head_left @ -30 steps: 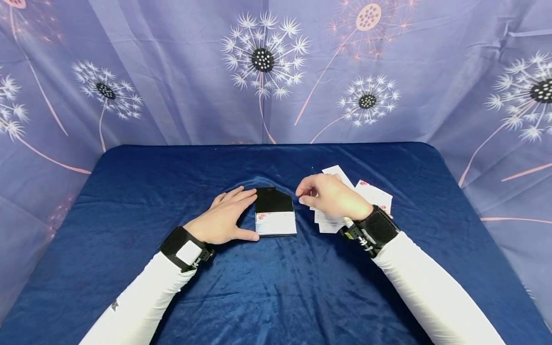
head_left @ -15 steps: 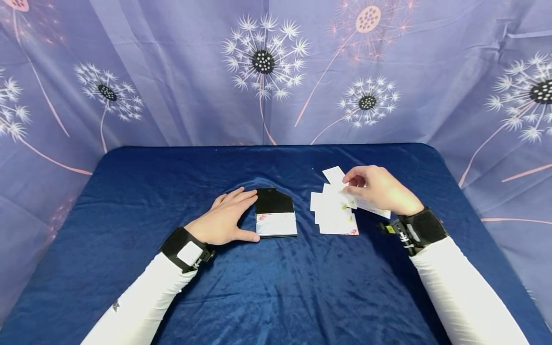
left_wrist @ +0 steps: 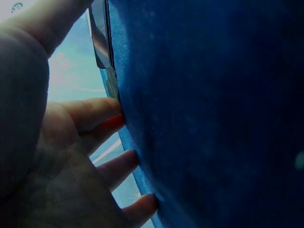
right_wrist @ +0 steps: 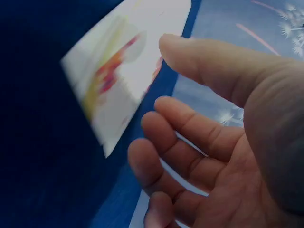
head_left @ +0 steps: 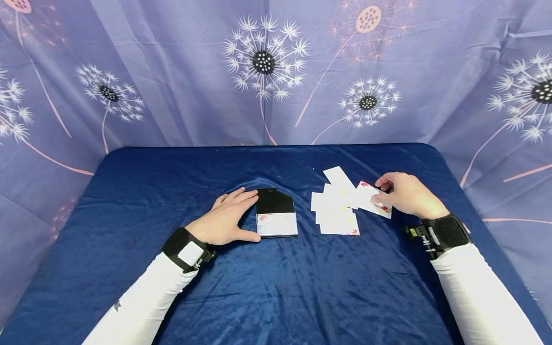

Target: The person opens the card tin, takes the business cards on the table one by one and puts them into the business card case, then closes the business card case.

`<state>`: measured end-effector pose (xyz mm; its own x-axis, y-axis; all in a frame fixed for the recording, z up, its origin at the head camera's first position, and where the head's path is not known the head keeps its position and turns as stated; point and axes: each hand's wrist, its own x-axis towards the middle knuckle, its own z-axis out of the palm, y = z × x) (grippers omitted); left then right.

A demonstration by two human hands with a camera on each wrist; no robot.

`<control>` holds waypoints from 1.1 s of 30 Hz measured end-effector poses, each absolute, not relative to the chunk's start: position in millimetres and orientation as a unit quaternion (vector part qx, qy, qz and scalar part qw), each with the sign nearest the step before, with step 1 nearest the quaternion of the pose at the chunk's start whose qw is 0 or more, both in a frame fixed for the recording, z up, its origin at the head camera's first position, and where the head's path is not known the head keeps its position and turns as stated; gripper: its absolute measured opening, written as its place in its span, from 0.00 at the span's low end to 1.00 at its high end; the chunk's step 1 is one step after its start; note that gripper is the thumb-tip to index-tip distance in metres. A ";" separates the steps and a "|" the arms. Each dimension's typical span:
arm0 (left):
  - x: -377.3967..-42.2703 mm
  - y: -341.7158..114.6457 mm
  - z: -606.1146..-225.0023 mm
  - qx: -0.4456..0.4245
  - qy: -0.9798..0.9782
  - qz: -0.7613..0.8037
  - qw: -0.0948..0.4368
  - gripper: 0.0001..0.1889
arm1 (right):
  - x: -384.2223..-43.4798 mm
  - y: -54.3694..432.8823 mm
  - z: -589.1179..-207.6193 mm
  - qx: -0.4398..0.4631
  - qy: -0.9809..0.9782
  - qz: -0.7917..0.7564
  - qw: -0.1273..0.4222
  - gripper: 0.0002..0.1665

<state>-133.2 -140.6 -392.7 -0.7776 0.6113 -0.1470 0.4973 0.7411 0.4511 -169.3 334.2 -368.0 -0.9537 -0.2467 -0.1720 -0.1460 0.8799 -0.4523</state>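
A small black card case lies on the blue cloth, with a white flower-printed card showing in its lower half. My left hand rests spread beside it, thumb and index finger at its left corners. At the right, my right hand is over the outer edge of a white card with red flowers. In the right wrist view, its thumb overlaps this card's edge while the curled fingers stay apart from it. Several more white cards overlap in a loose pile between the case and that hand.
The blue velvet cloth covers the table and is lightly wrinkled. A purple curtain with dandelion prints hangs behind and along both sides. Both wrists carry black straps with small devices.
My right hand has moved rightward from beside the case, across the card pile, to the rightmost card, uncovering the pile. My left hand and the card case have stayed put.
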 end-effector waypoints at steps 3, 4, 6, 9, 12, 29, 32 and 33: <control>-133.2 -140.6 -393.0 0.300 0.922 0.197 0.144 0.55 | -167.5 342.1 -372.3 -0.096 0.965 -0.213 0.121 0.35; -133.2 -140.5 -393.2 0.300 0.922 0.197 0.144 0.55 | -167.0 343.9 -373.8 -0.095 0.966 -0.210 0.119 0.36; -133.3 -140.4 -393.6 0.300 0.922 0.196 0.143 0.56 | -166.2 346.2 -376.0 -0.095 0.967 -0.208 0.114 0.37; -133.2 -140.4 -393.6 0.300 0.923 0.195 0.143 0.56 | -165.7 347.7 -377.8 -0.094 0.967 -0.210 0.109 0.36; -133.2 -140.5 -394.1 0.301 0.923 0.195 0.142 0.56 | -165.6 348.0 -378.9 -0.095 0.967 -0.210 0.106 0.35; -133.6 -141.1 -393.6 0.302 0.923 0.190 0.146 0.55 | -167.3 345.9 -377.7 -0.106 0.961 -0.242 0.083 0.14; -133.5 -141.0 -393.5 0.302 0.923 0.188 0.147 0.55 | -167.0 344.5 -375.0 -0.112 0.960 -0.245 0.076 0.09; -133.4 -141.0 -393.4 0.302 0.923 0.188 0.148 0.55 | -166.7 344.0 -373.7 -0.113 0.959 -0.248 0.074 0.08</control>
